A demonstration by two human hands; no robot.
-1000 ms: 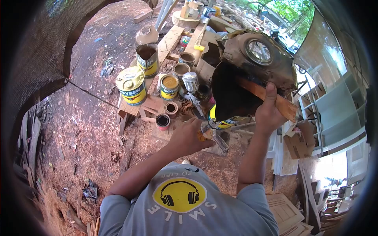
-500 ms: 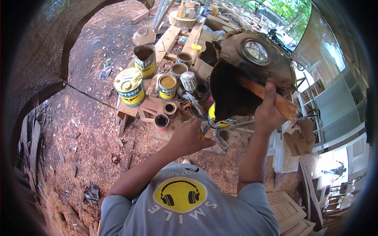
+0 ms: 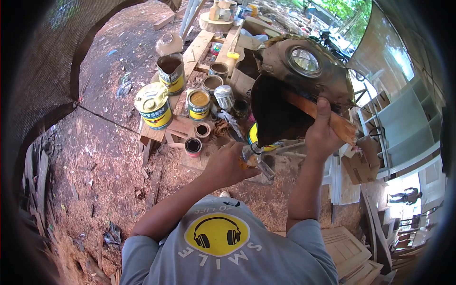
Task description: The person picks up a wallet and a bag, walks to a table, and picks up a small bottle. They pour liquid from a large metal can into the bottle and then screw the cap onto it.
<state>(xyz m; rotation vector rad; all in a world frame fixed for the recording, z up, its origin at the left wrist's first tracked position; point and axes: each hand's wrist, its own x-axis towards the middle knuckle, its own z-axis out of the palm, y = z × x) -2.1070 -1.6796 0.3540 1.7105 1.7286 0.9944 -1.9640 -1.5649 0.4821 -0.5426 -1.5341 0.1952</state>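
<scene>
My right hand grips a large paint-stained cut-open jug, with the thumb pressed on a flat orange-brown wooden stick. The jug is tilted, its dark inside facing me and its round neck up. Its lower lip comes down to a small clear, shiny container, which my left hand holds with closed fingers. I cannot make out whether liquid passes between them. Near my left hand stand two small open cans, one with dark contents and one brown inside.
Yellow-labelled paint cans and several open cans stand on planks ahead. A cardboard box and white cabinet frames are at the right. Wood panels lie low right. Shavings cover the ground. A person stands far right.
The view has shifted slightly, so the cans sit a little further left. Both hands keep their holds on the jug and the clear container. The distant person shows more plainly.
</scene>
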